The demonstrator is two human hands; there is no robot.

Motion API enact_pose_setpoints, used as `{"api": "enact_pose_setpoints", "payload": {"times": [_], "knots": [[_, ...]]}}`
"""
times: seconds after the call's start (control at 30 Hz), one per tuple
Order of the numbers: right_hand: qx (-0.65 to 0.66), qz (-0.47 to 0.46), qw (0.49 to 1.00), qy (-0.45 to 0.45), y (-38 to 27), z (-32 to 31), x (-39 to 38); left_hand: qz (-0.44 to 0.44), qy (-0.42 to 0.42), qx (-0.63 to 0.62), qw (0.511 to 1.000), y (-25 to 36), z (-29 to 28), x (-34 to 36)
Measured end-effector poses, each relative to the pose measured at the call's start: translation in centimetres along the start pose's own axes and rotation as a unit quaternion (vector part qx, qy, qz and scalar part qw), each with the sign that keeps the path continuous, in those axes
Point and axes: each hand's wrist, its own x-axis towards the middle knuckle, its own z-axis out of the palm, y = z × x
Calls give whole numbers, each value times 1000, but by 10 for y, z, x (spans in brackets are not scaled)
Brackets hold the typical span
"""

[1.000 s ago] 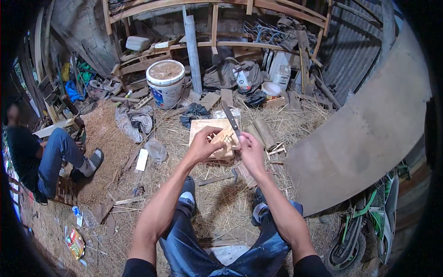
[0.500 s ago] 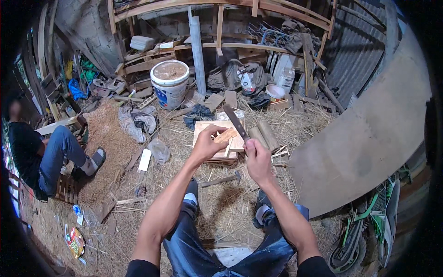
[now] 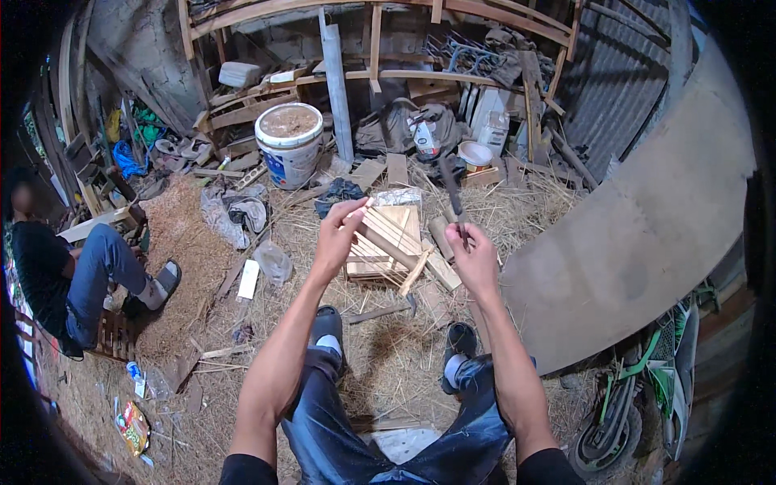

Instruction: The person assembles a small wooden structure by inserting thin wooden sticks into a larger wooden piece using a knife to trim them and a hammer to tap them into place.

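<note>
Blur is softening the knife (image 3: 454,196), which the right hand (image 3: 475,259), arm outstretched, is clenching right of the wooden block (image 3: 411,220); the left hand (image 3: 335,241), fingertips partly hidden, is pinching wood strips (image 3: 392,229) over the block.

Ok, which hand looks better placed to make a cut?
Right, most likely: the right hand grips the knife, blade pointing away from the body, while the left hand is at the wooden strips.
</note>
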Motion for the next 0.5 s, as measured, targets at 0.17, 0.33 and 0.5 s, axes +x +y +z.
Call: {"api": "enact_pose_setpoints", "payload": {"times": [0.17,0.33,0.5], "knots": [[-49,9,995,-83,7,-6,0,-45,26,-56,997,0,2,0],[-69,-38,997,-21,4,-2,0,-83,31,-86,992,8,2,-2],[-38,-55,998,-8,5,-5,3,-95,36,-120,988,8,0,-1]]}}
